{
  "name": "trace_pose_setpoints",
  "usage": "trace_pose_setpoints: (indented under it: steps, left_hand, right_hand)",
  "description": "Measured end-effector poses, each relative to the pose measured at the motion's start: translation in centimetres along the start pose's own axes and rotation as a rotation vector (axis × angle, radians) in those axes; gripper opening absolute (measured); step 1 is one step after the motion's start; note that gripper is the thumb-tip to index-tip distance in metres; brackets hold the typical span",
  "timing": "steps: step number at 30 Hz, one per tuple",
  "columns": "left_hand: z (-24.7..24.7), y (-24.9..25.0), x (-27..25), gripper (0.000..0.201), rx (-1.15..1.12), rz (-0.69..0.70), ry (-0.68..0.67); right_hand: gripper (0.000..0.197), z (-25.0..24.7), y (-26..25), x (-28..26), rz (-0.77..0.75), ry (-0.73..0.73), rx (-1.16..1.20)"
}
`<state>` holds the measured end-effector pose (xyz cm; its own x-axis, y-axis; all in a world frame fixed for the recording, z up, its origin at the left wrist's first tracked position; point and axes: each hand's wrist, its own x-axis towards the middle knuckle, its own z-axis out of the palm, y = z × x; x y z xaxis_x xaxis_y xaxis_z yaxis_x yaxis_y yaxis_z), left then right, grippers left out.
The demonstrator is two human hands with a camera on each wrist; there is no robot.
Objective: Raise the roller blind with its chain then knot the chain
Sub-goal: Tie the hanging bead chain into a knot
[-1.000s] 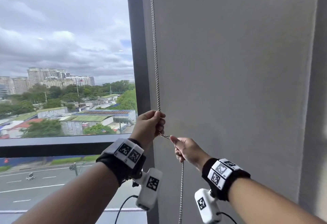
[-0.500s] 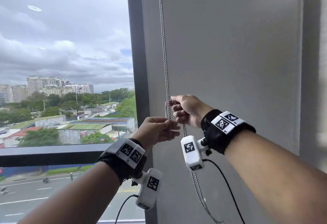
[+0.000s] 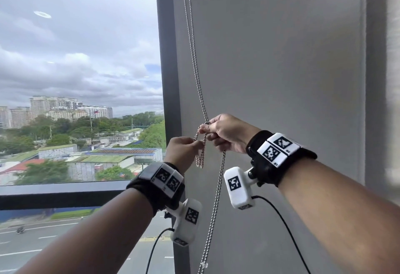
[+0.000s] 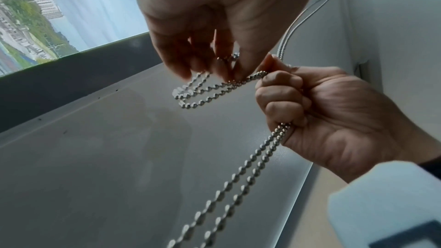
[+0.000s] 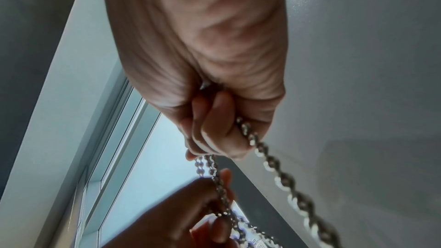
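I am holding the silver metal ball chain [image 3: 195, 61] in front of the grey roller blind fabric [image 3: 281, 57], just right of the dark vertical window frame [image 3: 165, 57]. My right hand [image 3: 229, 136] is fisting around the doubled chain where it is coming down from above; the two strands are leaving the bottom of that fist and hanging on downward [image 4: 238, 186]. My left hand [image 3: 184, 153], just below and left of the right and nearly touching it, is pinching a short loop of the chain [image 4: 198, 91] between thumb and fingertips [image 4: 229, 74]. The loop is dangling between both hands.
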<state>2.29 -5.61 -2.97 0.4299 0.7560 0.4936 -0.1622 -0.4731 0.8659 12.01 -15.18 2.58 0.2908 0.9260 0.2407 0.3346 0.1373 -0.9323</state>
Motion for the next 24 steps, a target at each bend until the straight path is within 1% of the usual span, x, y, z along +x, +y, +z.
trace_pose_setpoints:
  steps: [2, 4, 6, 8, 9, 10, 12, 13, 14, 17, 18, 20, 21, 24]
  left_hand:
    - [-0.1, 0.2, 0.4, 0.03, -0.041, 0.03, 0.033]
    - [-0.2, 0.4, 0.4, 0.033, -0.205, -0.017, -0.004]
    - [-0.3, 0.9, -0.1, 0.032, -0.434, -0.122, -0.138]
    - [-0.4, 1.2, -0.6, 0.042, -0.539, -0.205, -0.317]
    - [-0.3, 1.3, -0.8, 0.044, -0.527, -0.232, -0.38]
    - [-0.2, 1.4, -1.0, 0.039, -0.513, -0.251, -0.425]
    - [-0.1, 1.6, -1.4, 0.019, -0.47, -0.288, -0.494]
    - [0.0, 1.7, -1.6, 0.017, -0.456, -0.296, -0.529]
    - [0.1, 1.7, -1.7, 0.02, -0.457, -0.303, -0.557]
    - [0.4, 1.9, -1.7, 0.022, -0.468, -0.299, -0.578]
    - [0.5, 2.0, -1.7, 0.021, -0.474, -0.294, -0.578]
    - [0.7, 2.1, -1.8, 0.011, -0.464, -0.289, -0.554]
    - [0.8, 2.1, -1.9, 0.01, -0.439, -0.281, -0.537]
    - [1.0, 2.4, -2.3, 0.017, -0.361, -0.233, -0.519]
  right_hand:
    - [0.022, 0.0, 0.0, 0.1, 0.001, 0.025, 0.017]
    - [0.022, 0.1, 0.1, 0.3, -0.003, 0.062, 0.046]
    - [0.022, 0.3, 0.2, 0.5, -0.012, 0.104, 0.066]
    - [0.021, 0.5, 0.4, 0.9, -0.016, 0.141, 0.069]
    - [0.021, 0.5, 0.5, 1.0, -0.014, 0.156, 0.068]
    - [0.021, 0.5, 0.5, 1.1, -0.01, 0.167, 0.071]
    - [0.023, 0.4, 0.6, 1.0, -0.007, 0.169, 0.07]
    - [0.024, 0.4, 0.7, 0.9, -0.012, 0.165, 0.063]
    - [0.024, 0.5, 0.7, 0.8, -0.023, 0.163, 0.06]
    - [0.025, 0.5, 0.8, 0.5, -0.059, 0.166, 0.063]
    - [0.025, 0.4, 0.9, 0.5, -0.063, 0.156, 0.059]
    - [0.023, 0.1, 1.0, 0.4, -0.06, 0.125, 0.071]
    - [0.022, 0.0, 1.1, 0.3, -0.059, 0.112, 0.085]
    - [0.02, -0.3, 1.3, 0.1, -0.064, 0.103, 0.094]
